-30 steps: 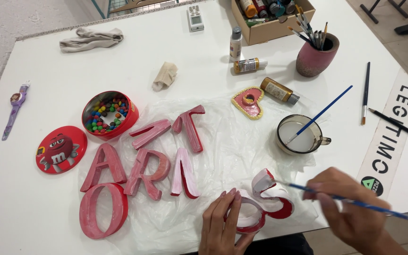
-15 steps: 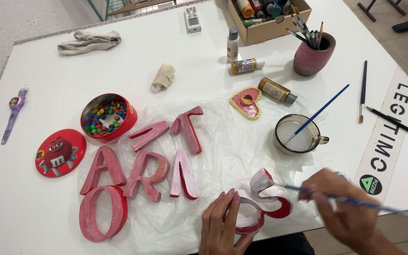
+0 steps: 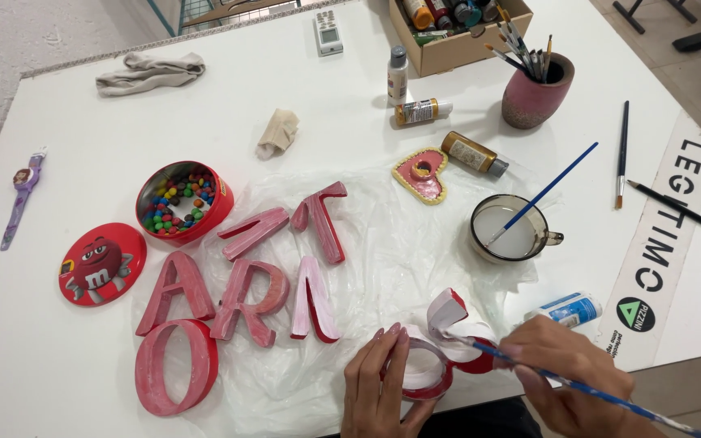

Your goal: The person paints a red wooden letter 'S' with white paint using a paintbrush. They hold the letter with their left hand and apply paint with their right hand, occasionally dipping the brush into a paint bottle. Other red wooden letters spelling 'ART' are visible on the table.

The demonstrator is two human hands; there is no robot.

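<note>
My left hand (image 3: 379,389) presses on the left curve of a red-and-white letter block (image 3: 446,342) that lies on a clear plastic sheet (image 3: 383,243). My right hand (image 3: 565,381) grips a blue-handled paintbrush (image 3: 529,369), and its tip touches the white top of that letter. Several pink-painted letters (image 3: 241,288) lie to the left on the same sheet. A round pink letter (image 3: 176,365) sits at the front left.
A glass cup of white liquid (image 3: 513,231) with a blue brush in it stands behind my right hand, and a small paint bottle (image 3: 565,310) lies beside it. Further off are a red candy tin (image 3: 182,201), its lid (image 3: 101,264), a heart-shaped dish (image 3: 422,173), a brush pot (image 3: 535,91) and a cardboard box (image 3: 456,24).
My right hand has moved the brush left onto the letter's white top. My left hand has stayed on the letter.
</note>
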